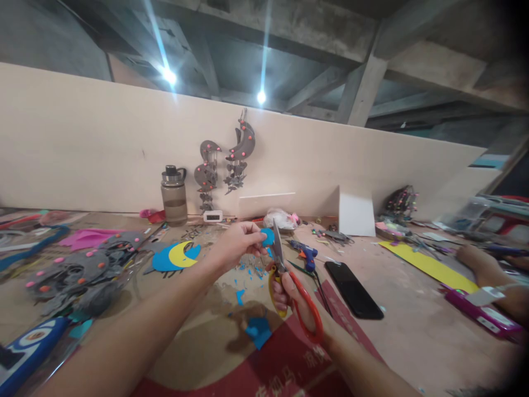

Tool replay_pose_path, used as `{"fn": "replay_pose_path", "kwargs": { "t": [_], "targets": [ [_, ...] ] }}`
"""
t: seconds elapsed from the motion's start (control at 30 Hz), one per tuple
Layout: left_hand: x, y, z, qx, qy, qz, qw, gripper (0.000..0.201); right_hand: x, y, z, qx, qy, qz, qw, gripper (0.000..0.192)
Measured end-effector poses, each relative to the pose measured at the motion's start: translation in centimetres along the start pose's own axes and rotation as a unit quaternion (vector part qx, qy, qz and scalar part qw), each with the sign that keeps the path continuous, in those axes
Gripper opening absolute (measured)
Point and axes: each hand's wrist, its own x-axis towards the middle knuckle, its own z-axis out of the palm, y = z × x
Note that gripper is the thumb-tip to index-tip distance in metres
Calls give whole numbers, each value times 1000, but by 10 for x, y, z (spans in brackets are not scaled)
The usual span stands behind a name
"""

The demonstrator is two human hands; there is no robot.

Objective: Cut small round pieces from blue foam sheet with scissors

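Between thumb and fingers, my left hand [243, 241] pinches a small rounded blue felt piece [268, 237]. My right hand [291, 292] is wrapped round a pair of scissors [278, 248] with red and yellow handles, the blades pointing up right beside the felt. Whether the blades touch the felt, I cannot tell. Small blue scraps lie beneath my hands, and a larger blue felt offcut [259, 332] rests nearer to me. Left of my hands sits a blue felt shape with a yellow crescent moon [184, 254].
A blue glue gun [306, 255] and a black phone [354, 290] lie to the right. At the back stand a water bottle [174, 196] and a small digital display [213, 216]. Grey felt pieces with pink beads [88, 267] are at left. Another person's hand [479, 264] is at far right.
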Motion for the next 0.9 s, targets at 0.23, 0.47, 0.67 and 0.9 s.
{"fn": "replay_pose_path", "kwargs": {
  "t": [0.23, 0.47, 0.67, 0.9],
  "targets": [
    [0, 0, 1, -8, -5, -3, 1000, 23, -1, 0, 2, -19, 20, -1, 1000, 56],
    [0, 0, 0, -4, -7, 2, 1000, 24, 0, 4, 0, -19, 28, -1, 999, 54],
    [1, -1, -1, 3, -2, 0, 1000, 20, 2, 6, 0, -21, 46, 13, 999, 56],
    [1, -3, -1, 7, 1, 3, 1000, 18, 3, 6, 2, -28, 47, 11, 998, 54]
  ]
}}
